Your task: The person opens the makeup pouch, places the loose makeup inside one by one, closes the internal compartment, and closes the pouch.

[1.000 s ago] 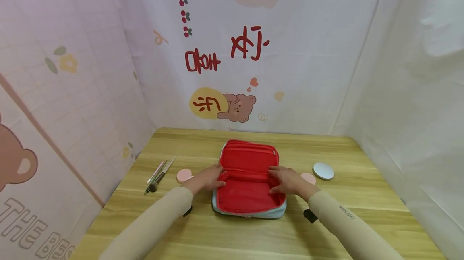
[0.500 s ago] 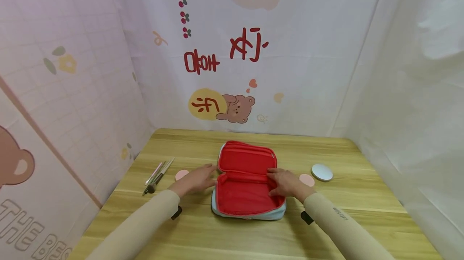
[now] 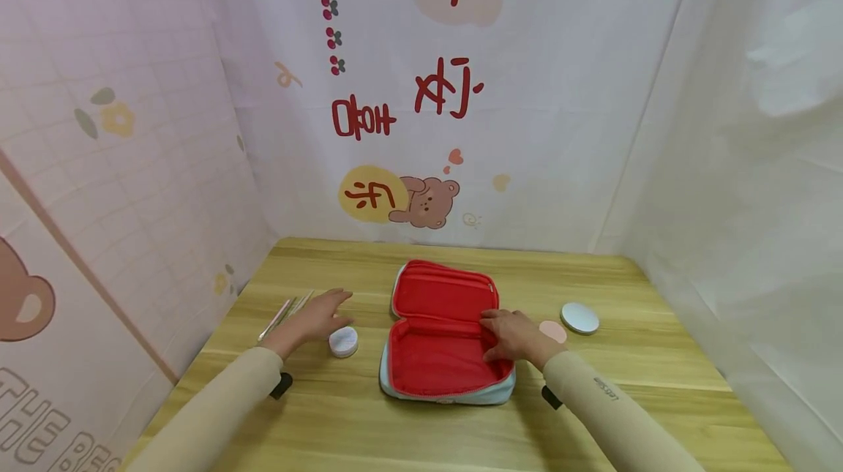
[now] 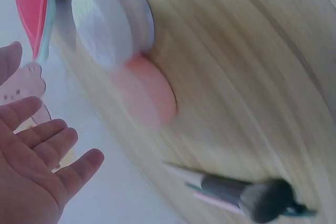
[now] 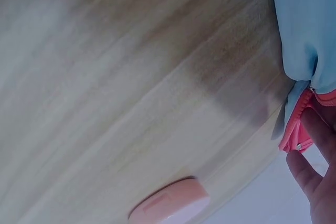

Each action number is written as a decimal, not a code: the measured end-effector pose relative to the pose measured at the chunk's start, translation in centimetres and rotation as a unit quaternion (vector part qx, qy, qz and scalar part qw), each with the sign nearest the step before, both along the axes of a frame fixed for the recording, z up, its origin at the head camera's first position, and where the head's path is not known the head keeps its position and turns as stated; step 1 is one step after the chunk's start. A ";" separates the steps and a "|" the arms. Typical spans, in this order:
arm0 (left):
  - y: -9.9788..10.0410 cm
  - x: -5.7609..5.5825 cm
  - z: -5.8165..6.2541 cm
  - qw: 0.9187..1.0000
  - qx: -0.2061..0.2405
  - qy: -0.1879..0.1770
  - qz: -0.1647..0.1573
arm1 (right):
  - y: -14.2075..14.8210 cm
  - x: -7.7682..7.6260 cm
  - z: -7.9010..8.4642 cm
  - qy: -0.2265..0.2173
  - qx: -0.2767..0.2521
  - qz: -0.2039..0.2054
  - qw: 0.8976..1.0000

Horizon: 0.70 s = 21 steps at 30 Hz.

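Observation:
An unzipped makeup bag (image 3: 435, 366), light blue outside and red inside, lies spread in the middle of the table. My right hand (image 3: 516, 334) rests on its right side; in the right wrist view the visible fingers (image 5: 304, 174) are fairly straight beside the red zip edge. My left hand (image 3: 316, 317) is off the bag, over the left of the table, fingers spread and holding nothing. Near it are a white round jar (image 4: 105, 24), a pink round compact (image 4: 152, 93) and a makeup brush (image 4: 268, 198) with thinner sticks. The left hand hides the pink compact in the head view.
Right of the bag lie another pink compact (image 3: 553, 331) and a silvery round tin (image 3: 579, 317). Patterned white cloth (image 3: 527, 128) hangs behind and on both sides of the wooden table (image 3: 448, 435).
My left hand has let go of the bag's left side and moved left, past the white jar, which now shows fully. The right hand has stayed at the bag.

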<state>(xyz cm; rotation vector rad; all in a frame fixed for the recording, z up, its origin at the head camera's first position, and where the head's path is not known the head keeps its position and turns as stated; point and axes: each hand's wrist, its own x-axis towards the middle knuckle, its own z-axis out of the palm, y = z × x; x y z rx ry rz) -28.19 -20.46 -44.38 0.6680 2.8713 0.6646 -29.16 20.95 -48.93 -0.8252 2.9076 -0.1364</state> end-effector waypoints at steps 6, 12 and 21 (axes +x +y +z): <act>-2.7 -0.2 0.0 1.000 0.005 0.027 0.016 | 0.1 0.1 -0.6 0.006 0.011 0.000 1.000; -5.5 -0.6 0.3 0.997 0.012 0.052 0.047 | 0.3 0.1 -0.4 0.004 0.010 -0.003 1.000; -9.8 -1.7 -0.7 0.994 -0.019 0.042 0.101 | 0.1 -0.1 -0.3 0.007 -0.001 0.002 1.000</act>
